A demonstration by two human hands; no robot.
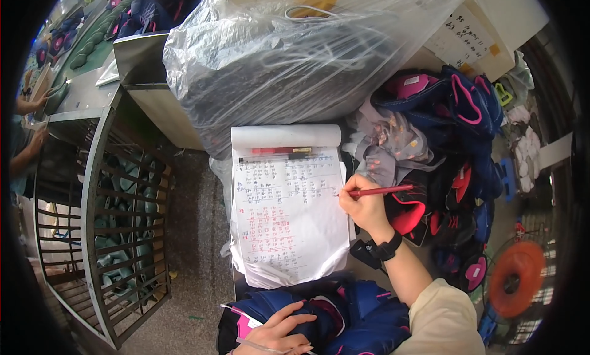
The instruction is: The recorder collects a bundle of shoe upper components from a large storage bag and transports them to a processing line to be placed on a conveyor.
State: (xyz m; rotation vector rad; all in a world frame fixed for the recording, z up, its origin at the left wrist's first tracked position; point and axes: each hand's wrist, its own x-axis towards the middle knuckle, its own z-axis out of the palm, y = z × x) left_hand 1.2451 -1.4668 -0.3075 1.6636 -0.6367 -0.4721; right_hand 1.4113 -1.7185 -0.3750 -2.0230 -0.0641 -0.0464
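A red pen (384,190) is in my right hand (364,204), its tip at the right edge of the written sheets (316,232). Rows of handwritten figures in dark and red ink fill the paper, and its top pages are rolled back. Two more pens, one red (270,151) and one black (281,159), lie across the top of the sheets. My left hand (281,331) rests with fingers apart on navy and pink shoe uppers (362,315) at the near edge. A thin clear strip lies by its fingers; I cannot tell whether it is held.
Clear plastic sheeting (264,78) covers a dark bulk beyond the paper. More navy and pink uppers (439,100) and a grey patterned cloth (393,140) are piled right. At left stands a metal rack (98,232) with green pieces; another person's hands (37,137) are beyond. An orange fan (516,280) is far right.
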